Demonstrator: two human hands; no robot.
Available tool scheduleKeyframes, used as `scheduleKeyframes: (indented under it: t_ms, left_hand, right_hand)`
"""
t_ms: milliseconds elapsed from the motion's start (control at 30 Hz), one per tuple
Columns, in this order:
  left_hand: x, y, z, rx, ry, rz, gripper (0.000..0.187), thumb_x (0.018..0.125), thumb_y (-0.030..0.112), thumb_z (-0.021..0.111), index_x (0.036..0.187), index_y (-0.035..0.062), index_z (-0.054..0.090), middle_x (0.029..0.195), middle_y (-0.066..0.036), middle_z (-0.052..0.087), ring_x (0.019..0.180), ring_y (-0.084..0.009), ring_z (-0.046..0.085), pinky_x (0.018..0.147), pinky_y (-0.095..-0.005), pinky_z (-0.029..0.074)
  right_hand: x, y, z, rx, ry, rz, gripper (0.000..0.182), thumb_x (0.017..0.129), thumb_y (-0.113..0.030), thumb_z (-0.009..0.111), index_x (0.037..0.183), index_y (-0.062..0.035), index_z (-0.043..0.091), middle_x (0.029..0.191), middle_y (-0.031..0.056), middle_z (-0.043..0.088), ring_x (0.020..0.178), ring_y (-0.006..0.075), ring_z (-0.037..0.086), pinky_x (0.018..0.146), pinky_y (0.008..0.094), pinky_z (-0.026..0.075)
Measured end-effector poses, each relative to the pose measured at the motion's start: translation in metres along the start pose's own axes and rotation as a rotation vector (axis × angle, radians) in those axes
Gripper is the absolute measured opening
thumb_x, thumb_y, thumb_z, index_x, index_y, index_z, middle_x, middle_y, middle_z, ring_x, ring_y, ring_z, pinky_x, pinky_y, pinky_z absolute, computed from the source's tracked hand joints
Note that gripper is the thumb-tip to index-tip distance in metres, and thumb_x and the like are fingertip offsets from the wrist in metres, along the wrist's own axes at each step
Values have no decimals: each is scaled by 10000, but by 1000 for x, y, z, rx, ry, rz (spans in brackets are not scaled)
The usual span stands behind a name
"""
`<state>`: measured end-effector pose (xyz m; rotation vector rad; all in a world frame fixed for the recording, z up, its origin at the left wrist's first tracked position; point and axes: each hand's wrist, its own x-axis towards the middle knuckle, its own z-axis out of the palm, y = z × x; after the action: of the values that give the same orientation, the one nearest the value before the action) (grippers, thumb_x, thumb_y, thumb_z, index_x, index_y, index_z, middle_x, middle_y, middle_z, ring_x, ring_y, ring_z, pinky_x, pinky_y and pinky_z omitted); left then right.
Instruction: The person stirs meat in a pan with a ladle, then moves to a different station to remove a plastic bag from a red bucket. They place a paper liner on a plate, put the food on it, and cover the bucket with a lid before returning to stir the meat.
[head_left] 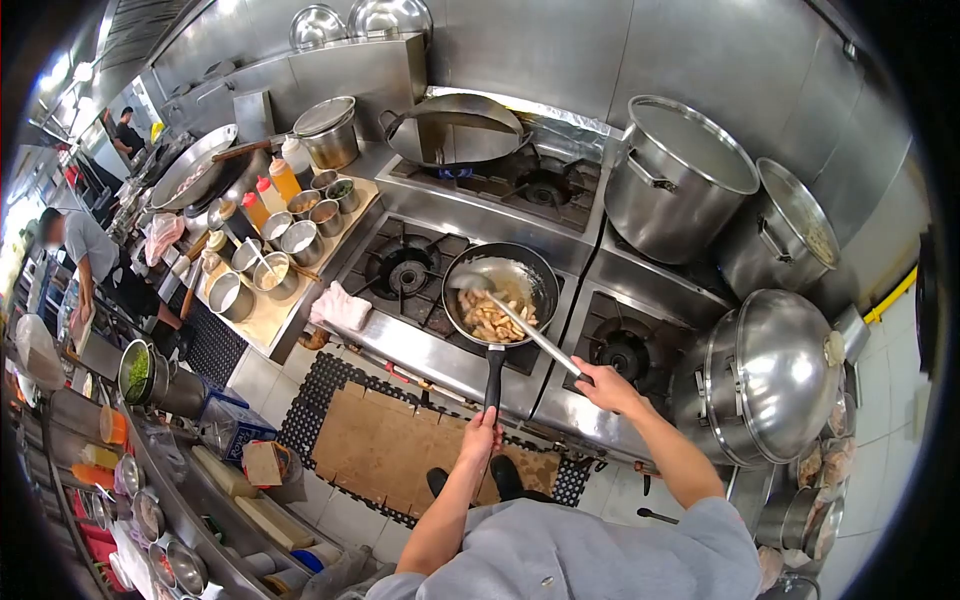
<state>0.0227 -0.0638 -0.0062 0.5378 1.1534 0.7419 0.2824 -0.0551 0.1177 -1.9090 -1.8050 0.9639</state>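
Note:
My left hand (482, 436) is closed round the black handle of a frying pan (546, 275), which sits over a burner of the stove in front of me. In the pan lie browned, sliced pieces of food (490, 322) with some liquid beside them. My right hand (607, 387) grips the dark end of a long metal ladle (530, 332). The ladle's head is down in the pan at its left side, somewhat blurred, so its exact shape is hard to see.
A wok (460, 160) of dark liquid stands on a lit back burner. Large stockpots (680, 180) and a domed steamer (785, 375) are on the right. Left are seasoning tins (300, 240), squeeze bottles (284, 178) and a pink cloth (341, 306). A co-worker (95, 255) stands far left.

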Motion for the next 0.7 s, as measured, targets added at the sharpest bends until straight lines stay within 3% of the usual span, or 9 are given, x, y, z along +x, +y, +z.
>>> scheduleKeyframes:
  t_ms: [133,200,233,333,400,467,600,700]
  left_hand:
    - [1,1,0,16,2,-1,303,916,391,502,925,91,545,604,11,505,447,-81,441,388,-227,357]
    - [0,-4,1,14,5,-5,304,915,392,503,920,91,544,604,11,504,447,-83,443,390,-229,361]
    - [1,-4,1,9,-1,-1,303,915,391,502,918,90,544,605,10,504,450,-84,447,391,-229,364]
    - [4,-4,2,12,-7,3,299,916,386,499,917,91,548,608,6,507,454,-85,450,397,-229,367]
    - [2,-4,2,12,-6,0,300,914,389,503,920,93,552,611,10,507,456,-83,450,402,-223,365]
    - [2,-5,1,21,-6,-3,303,914,390,505,927,91,553,613,12,508,456,-81,450,405,-219,362]
    - [-1,-2,4,23,-9,-4,305,912,392,510,936,91,552,615,16,508,458,-75,447,405,-211,353]
    - [-4,3,7,0,-16,-11,303,915,388,506,945,91,552,616,16,508,458,-73,446,398,-213,347]
  right_hand:
    - [-38,-14,-37,-73,-115,-60,538,836,-173,582,1335,-93,396,757,243,586,613,302,566,632,356,457]
    - [-61,-25,-51,-112,-113,-21,541,833,-176,582,1333,-88,397,834,257,599,698,323,601,691,365,462]
    - [-71,-24,-55,-109,-66,-99,543,831,-178,582,1334,-88,397,915,266,600,812,341,614,765,366,454]
    - [-99,-41,-63,-47,-64,-40,546,833,-184,579,1339,-99,392,964,266,598,897,345,608,818,364,440]
    - [-112,-70,-68,-21,-123,59,556,831,-195,580,1345,-104,385,937,259,607,862,350,612,794,371,450]
    - [-120,-75,-61,48,-307,392,560,826,-200,585,1341,-95,390,900,256,611,824,345,617,763,376,458]
    - [-106,-37,-15,-83,-80,59,538,827,-180,566,1330,-89,401,834,263,597,754,386,587,719,393,460]
    - [-73,2,15,-152,21,-79,547,816,-155,562,1329,-74,388,878,255,600,796,412,571,735,415,456]
